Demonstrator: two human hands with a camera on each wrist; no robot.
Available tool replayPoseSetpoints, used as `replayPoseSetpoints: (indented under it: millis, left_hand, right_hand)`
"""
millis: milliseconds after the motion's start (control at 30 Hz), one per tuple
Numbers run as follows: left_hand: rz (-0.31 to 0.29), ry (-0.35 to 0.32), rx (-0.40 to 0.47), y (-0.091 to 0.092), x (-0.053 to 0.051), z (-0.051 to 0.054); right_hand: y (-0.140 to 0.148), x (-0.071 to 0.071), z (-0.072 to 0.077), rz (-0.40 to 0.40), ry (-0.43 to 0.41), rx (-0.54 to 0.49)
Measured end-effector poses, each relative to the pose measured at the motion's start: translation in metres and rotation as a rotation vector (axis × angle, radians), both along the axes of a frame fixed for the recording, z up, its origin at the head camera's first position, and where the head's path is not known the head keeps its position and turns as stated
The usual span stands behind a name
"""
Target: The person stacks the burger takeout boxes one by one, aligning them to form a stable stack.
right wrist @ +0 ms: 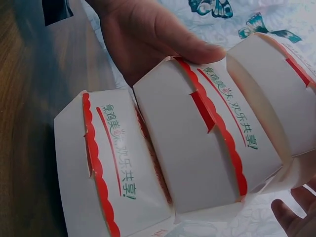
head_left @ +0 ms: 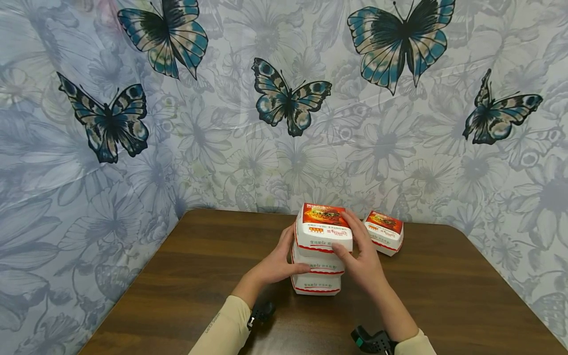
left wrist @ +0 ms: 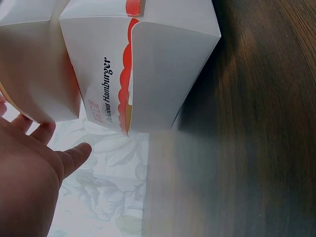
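Observation:
Three white hamburger boxes with red scalloped edges form a stack on the table. The top box [head_left: 323, 229] shows a burger picture on its lid and sits slightly right of the middle box [head_left: 326, 266] and bottom box [head_left: 316, 285]. My right hand [head_left: 365, 256] holds the top box by its right side, thumb at its front lower corner. My left hand [head_left: 274, 261] is at the stack's left side; its thumb extends before the middle box. In the left wrist view, the left fingertips [left wrist: 45, 131] touch a box's edge, and the thumb stands apart.
A single hamburger box [head_left: 385, 231] stands behind and right of the stack. The dark wooden table [head_left: 208, 276] meets a butterfly-patterned cloth backdrop [head_left: 222, 123] along its far edge. Black straps with devices are on both wrists.

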State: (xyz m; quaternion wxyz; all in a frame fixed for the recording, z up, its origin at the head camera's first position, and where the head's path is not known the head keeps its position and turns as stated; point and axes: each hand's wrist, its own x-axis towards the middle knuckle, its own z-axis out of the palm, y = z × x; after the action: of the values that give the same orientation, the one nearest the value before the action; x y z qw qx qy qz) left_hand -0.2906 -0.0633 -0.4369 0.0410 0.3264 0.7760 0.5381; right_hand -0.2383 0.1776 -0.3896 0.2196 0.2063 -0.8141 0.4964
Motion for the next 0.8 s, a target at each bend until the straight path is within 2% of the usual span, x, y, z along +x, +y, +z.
replayPoseSetpoints:
  millis: [167, 467, 800]
  left_hand:
    - [-0.002, 0.01, 0.004, -0.0002, -0.0012, -0.0015]
    - [-0.004, -0.008, 0.009, -0.0003, 0.0001, -0.0009]
    - [-0.02, -0.049, 0.036, 0.0, 0.0019, 0.0005]
  right_hand:
    - [-0.0008, -0.0018, -0.0014, 0.017, 0.014, 0.016]
    - [-0.0017, 0.0006, 0.0002, 0.04, -0.039, -0.002]
    - [-0.0019, 0.0017, 0.0001, 0.052, -0.045, -0.002]
